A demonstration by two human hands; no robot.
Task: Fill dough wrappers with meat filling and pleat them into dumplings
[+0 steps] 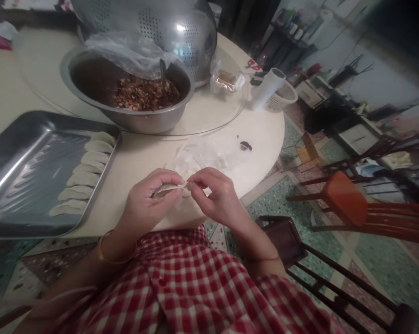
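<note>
Between my two hands, over the table's front edge, is a pale dumpling (pixel 176 187) with its dough folded. My left hand (pixel 153 197) wraps round it and pinches its edge between thumb and fingers. From the other side, my right hand (pixel 214 190) pinches the same dumpling with thumb and forefinger. Fingers hide most of it, so its filling cannot be seen. Left of my hands, a steel tray (pixel 32 185) holds a row of several folded dumplings (pixel 83 180). Beyond my hands, a crumpled clear plastic bag (pixel 195 155) lies on the table.
A steel bowl (pixel 147 121) of chopped filling (pixel 140 95) has a spoon (pixel 162 74) standing in it and plastic film (pixel 133 53) over its rim. Behind it leans a perforated steel colander (pixel 192 35). A white basket (pixel 282 95) sits rightward; chairs (pixel 345 197) stand beyond the table.
</note>
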